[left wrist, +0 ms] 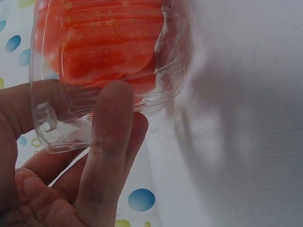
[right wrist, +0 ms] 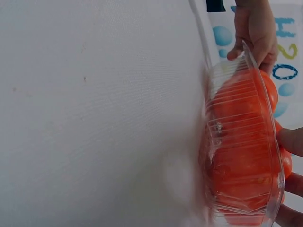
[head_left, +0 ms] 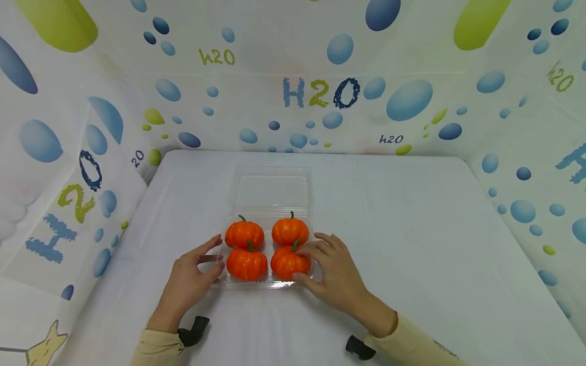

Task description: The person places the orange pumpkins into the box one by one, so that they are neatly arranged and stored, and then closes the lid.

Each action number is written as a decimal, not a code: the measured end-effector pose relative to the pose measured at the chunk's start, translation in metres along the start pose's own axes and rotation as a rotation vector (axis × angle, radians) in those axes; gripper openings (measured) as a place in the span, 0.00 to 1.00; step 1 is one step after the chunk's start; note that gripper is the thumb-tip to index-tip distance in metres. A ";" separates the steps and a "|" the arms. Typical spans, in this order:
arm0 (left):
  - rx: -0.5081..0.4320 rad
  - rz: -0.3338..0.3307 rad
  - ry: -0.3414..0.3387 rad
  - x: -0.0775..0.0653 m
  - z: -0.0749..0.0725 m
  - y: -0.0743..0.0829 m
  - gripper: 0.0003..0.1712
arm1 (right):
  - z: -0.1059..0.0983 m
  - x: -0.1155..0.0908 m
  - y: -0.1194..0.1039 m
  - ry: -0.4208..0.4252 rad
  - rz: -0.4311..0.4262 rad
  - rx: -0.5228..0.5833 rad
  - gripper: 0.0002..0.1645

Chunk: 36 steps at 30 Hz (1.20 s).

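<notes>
A clear plastic clamshell container (head_left: 270,285) stands on the table with its lid (head_left: 271,190) folded back flat behind it. Several small orange pumpkins with green stems fill the base, two at the back and two in front. My left hand (head_left: 186,282) holds the base by its left side, thumb and fingers against the clear wall in the left wrist view. With thumb and fingers my right hand (head_left: 336,272) grips the front right pumpkin (head_left: 286,264), which sits inside the base. In the right wrist view, ribbed plastic (right wrist: 241,132) covers the pumpkins' sides.
A white cloth covers the table (head_left: 403,229). Behind it and at both sides hangs a white sheet (head_left: 274,56) printed with blue and green drops and H2O lettering. Dark wrist-worn pieces (head_left: 194,330) show beside both sleeves.
</notes>
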<state>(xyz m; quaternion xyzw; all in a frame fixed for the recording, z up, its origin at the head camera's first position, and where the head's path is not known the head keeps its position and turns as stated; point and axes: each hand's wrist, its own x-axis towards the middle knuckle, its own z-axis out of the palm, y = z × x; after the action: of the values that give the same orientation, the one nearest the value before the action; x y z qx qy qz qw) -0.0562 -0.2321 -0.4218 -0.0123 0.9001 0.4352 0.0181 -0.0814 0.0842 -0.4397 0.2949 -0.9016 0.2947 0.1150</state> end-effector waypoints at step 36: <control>0.104 0.175 0.151 0.037 -0.048 0.050 0.33 | -0.051 0.036 0.002 -0.047 0.025 0.057 0.36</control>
<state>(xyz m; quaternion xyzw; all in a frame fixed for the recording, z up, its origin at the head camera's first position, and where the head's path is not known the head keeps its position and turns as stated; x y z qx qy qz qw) -0.0962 -0.2392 -0.3549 0.0345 0.9179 0.3856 -0.0873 -0.1095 0.0996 -0.3865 0.2936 -0.8989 0.3148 0.0817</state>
